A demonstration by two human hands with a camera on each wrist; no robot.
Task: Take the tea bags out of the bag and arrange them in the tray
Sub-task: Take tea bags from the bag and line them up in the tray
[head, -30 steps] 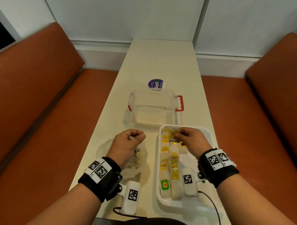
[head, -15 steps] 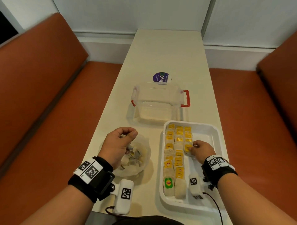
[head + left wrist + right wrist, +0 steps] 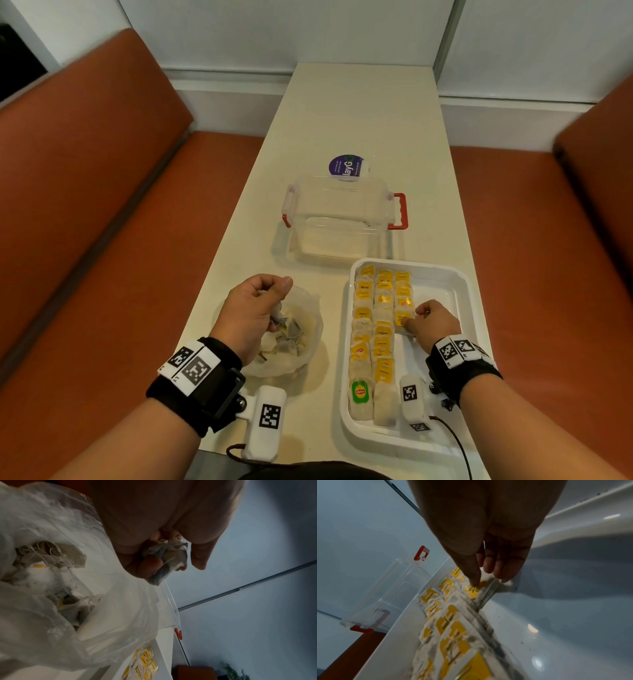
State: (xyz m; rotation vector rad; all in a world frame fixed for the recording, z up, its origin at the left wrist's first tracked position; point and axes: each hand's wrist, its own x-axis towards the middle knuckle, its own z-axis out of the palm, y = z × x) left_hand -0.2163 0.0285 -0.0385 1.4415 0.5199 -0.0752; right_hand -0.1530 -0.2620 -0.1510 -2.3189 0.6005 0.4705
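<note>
A crumpled clear plastic bag [image 3: 303, 346] [image 3: 51, 545] lies on the table's left, with loose tea bags inside. Just above its mouth, my left hand [image 3: 255, 305] [image 3: 164, 550] grips a bunch of tea bags [image 3: 169, 559] in a fist. To the right stands a white tray [image 3: 445, 284] [image 3: 556, 615] holding three columns of yellow-tagged tea bags [image 3: 376, 332]. My right hand [image 3: 433, 325] [image 3: 489, 569] is inside the tray. Its thumb and fingertips pinch a tea bag [image 3: 401, 319] [image 3: 473, 591] at the near end of the short third column.
A clear lidded box [image 3: 339, 219] with red latches stands beyond the tray and the bag. A purple round sticker [image 3: 346, 167] lies behind it. Orange benches [image 3: 102, 222] flank the narrow table. The tray's right half is bare.
My right hand drew back from the tray's far end to the middle of the third column, where it holds a tea bag. The left fist stayed over the bag.
</note>
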